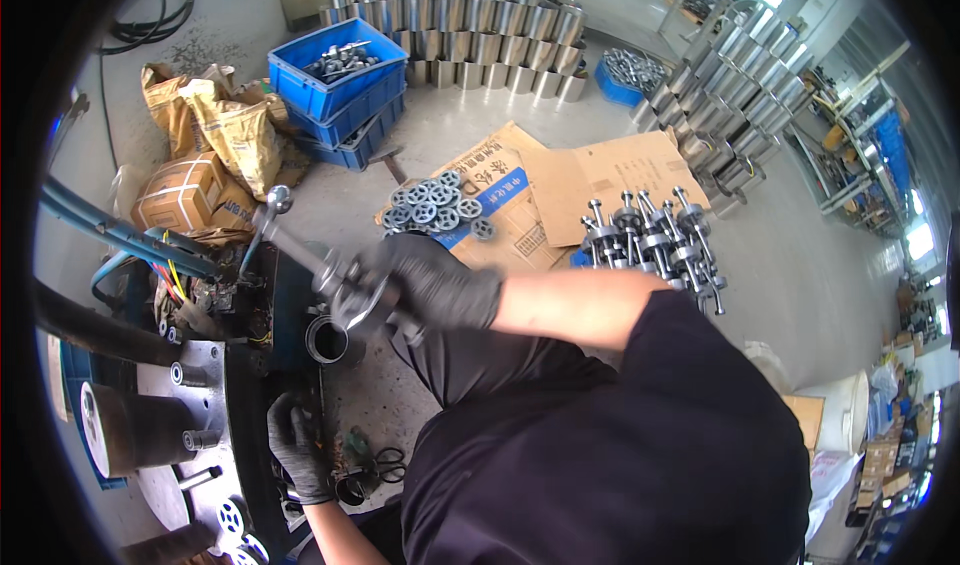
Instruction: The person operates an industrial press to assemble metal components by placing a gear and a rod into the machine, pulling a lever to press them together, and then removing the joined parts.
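Observation:
My right hand [435,283], in a dark glove, is closed around a metal shaft with round discs [350,290]. The shaft tilts up to the left and ends in a rounded metal knob; motion blurs the hand and part of the shaft. Lower down, my left hand [298,450], gloved as well, rests by the edge of a machine's metal plate [222,405]. Its fingers are loosely bent with a gap at the thumb, and I see nothing in them. A dark cylinder [150,428] and short metal posts stand on the plate. Small spoked wheels [232,517] lie at its near end.
Spoked metal wheels [425,203] are heaped on flattened cardboard [610,170], beside several similar disc-bearing shafts [655,235]. Stacked blue crates [345,95], paper sacks [235,130] and a carton [180,195] stand far left. Metal cylinders [460,45] are piled behind. Scissors [390,463] lie near my left hand.

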The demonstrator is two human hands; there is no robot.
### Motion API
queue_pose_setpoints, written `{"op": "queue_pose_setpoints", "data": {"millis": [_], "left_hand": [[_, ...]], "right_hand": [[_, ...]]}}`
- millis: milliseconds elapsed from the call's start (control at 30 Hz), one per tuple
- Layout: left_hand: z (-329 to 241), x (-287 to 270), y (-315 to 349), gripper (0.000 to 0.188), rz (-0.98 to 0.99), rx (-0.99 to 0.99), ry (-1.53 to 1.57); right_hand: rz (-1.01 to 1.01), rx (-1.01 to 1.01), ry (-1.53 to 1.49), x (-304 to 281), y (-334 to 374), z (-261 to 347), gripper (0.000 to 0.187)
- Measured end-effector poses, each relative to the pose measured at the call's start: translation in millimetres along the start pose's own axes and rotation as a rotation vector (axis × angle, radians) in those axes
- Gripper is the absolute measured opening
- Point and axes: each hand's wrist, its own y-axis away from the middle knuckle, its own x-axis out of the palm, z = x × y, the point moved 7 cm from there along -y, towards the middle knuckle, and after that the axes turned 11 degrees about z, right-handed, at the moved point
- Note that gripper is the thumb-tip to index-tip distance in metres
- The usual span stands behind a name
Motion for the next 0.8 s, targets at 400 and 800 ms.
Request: {"op": "queue_pose_setpoints", "data": {"millis": [400, 800], "left_hand": [[-57, 27, -9, 0.037, 0.054, 0.132, 0.033], [-35, 11, 8, 0.035, 0.002, 0.008, 0.022]], "right_hand": [[-1.010, 0.426, 1.160, -197, 294, 221, 0.044], [-0.839, 0.866, 1.330, -317, 373, 186, 0.043]]}}
